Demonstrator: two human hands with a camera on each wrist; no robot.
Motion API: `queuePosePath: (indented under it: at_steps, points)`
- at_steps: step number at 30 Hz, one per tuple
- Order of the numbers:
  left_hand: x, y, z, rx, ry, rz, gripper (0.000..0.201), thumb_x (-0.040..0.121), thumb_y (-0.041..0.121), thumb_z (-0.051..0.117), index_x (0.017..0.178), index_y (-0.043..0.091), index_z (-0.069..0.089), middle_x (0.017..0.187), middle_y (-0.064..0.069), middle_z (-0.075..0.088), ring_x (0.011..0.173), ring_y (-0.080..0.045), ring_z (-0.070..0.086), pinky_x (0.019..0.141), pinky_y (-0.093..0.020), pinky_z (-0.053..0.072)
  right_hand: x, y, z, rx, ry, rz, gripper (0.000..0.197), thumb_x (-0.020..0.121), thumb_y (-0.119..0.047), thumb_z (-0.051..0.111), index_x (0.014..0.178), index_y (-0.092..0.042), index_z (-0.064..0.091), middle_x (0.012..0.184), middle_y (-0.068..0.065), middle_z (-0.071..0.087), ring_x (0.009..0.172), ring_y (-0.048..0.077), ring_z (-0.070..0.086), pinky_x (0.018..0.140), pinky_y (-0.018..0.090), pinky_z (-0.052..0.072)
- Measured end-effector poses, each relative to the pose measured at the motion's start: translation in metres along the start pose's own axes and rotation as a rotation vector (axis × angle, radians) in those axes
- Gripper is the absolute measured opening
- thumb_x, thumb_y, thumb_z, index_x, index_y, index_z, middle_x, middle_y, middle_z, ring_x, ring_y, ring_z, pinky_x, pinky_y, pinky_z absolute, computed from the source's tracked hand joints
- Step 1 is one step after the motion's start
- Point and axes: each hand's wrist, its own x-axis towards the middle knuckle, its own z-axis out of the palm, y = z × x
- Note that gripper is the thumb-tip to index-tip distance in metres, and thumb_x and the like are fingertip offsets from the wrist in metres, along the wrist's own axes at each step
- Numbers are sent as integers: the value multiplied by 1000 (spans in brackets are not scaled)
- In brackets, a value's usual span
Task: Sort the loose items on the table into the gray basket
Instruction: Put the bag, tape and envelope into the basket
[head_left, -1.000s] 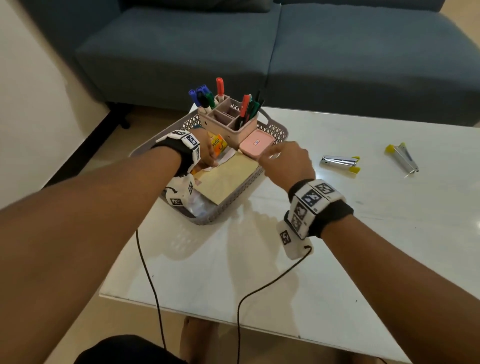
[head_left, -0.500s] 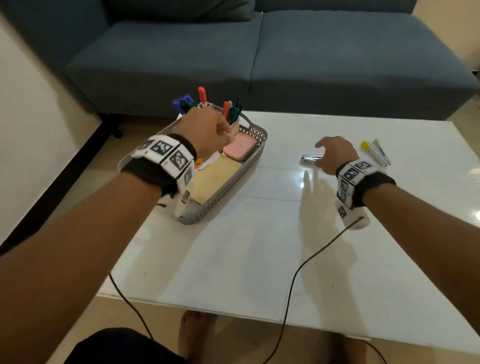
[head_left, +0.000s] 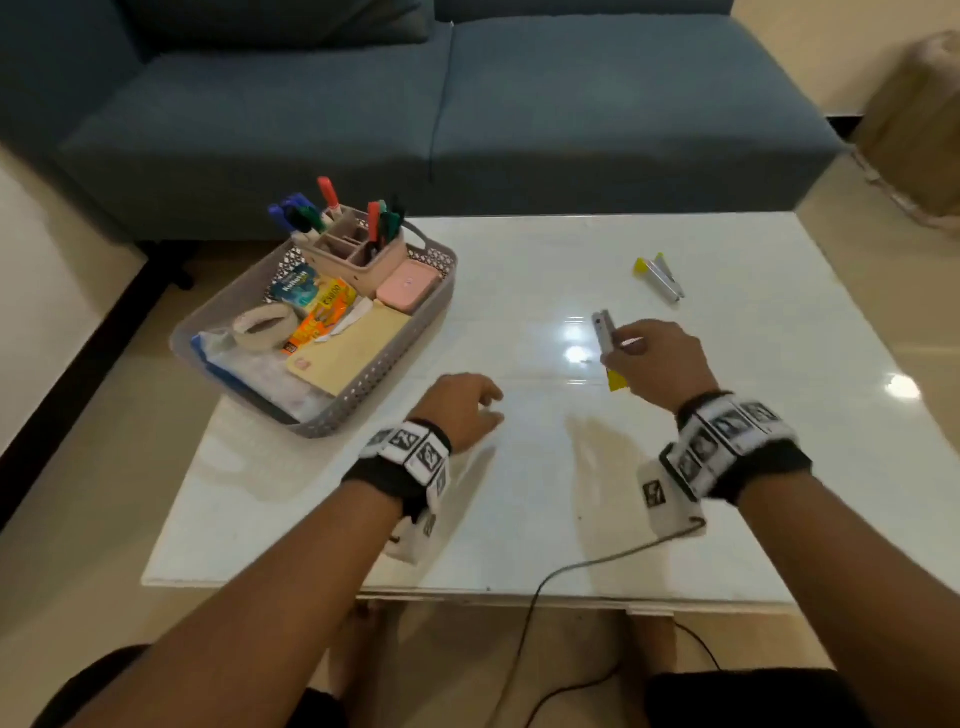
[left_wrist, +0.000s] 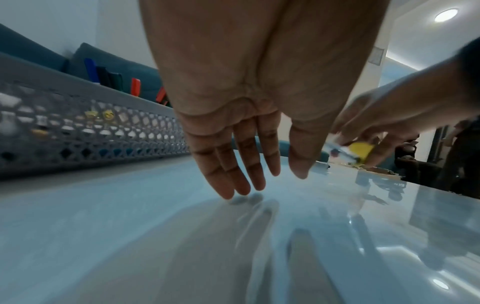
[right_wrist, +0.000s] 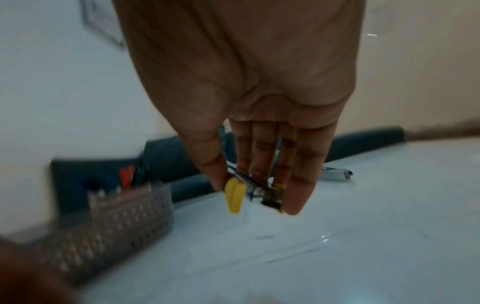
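My right hand (head_left: 631, 358) pinches a small silver stapler with yellow ends (head_left: 604, 332) and holds it just above the white table (head_left: 519, 493); the right wrist view shows the stapler (right_wrist: 235, 195) between thumb and fingers. A second silver and yellow stapler (head_left: 660, 275) lies on the table at the far right. The gray basket (head_left: 395, 358) stands at the table's left, holding a pink pen holder (head_left: 358, 249), a pink case (head_left: 408, 286), a tan envelope (head_left: 353, 348) and packets. My left hand (head_left: 483, 410) hovers open over the table right of the basket, fingers (left_wrist: 233, 183) straight and near the surface.
A blue sofa (head_left: 415, 104) runs behind the table. Cables (head_left: 571, 566) trail from my wrists over the table's front edge. A brown box (head_left: 919, 130) stands on the floor at the far right. The basket wall (left_wrist: 91, 127) is close on my left hand's left.
My right hand has picked the nearer stapler up off the table. My left hand has left the basket and come down over the table to its right.
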Motion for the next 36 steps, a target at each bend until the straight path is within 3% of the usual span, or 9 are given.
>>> queuePosePath:
  at_steps: [3,5,13,17,19,22,28,31,36]
  points:
    - [50,30,-11,65,49,93,32,89,22,69,119,13,66,116,-6,70,105,-22,65,93,-25,43,-73,21,-26,648,126,122,20,87,-19,70,106,-14,70,90,8,73,73,19,68,71,40,61]
    - [87,55,-11,100,87,148,34,89,19,67,123,12,64,121,-6,68,110,-23,64,96,-24,42,-101,43,-30,794,144,151,22,90,-18,69,110,-10,70,91,11,71,75,20,68,68,37,60]
    - [219,168,8,492,68,330,82,88,3,61,155,22,19,160,-6,25,144,-29,28,113,-45,34,-60,102,-52,830,402,148,30,85,-29,71,112,-16,69,105,9,70,88,23,70,61,29,59]
    - [248,203,28,622,8,357,71,96,3,50,156,24,20,164,-3,15,149,-27,20,117,-43,29,-39,97,-42,786,425,131,25,78,-38,72,101,-28,68,96,-9,70,97,20,68,77,43,60]
    - [254,207,34,669,-5,371,55,101,8,44,153,17,31,161,-8,25,146,-29,28,115,-38,27,-34,94,-36,767,419,128,24,76,-41,71,98,-31,67,92,-13,68,97,18,68,84,45,57]
    - [259,205,44,772,59,381,41,99,6,48,140,7,50,142,-16,50,132,-32,44,104,-37,40,-29,93,-31,728,399,108,24,75,-42,71,96,-33,66,88,-15,68,94,17,69,85,45,57]
    - [245,189,39,769,136,374,25,98,19,56,119,12,67,118,-10,63,119,-29,50,91,-39,47,-21,92,-29,691,419,110,23,72,-44,70,93,-36,65,88,-16,68,94,17,69,85,45,56]
    - [219,168,28,612,56,304,25,94,15,59,117,13,69,121,-11,62,113,-32,59,92,-37,49,-19,87,-28,690,431,114,24,75,-43,70,96,-33,67,90,-13,69,93,17,69,82,44,58]
    - [125,118,11,274,88,301,30,89,15,66,119,18,67,117,-8,63,111,-28,58,93,-33,42,-23,86,-31,764,378,163,38,80,-33,73,113,-15,67,93,5,74,78,16,73,67,37,62]
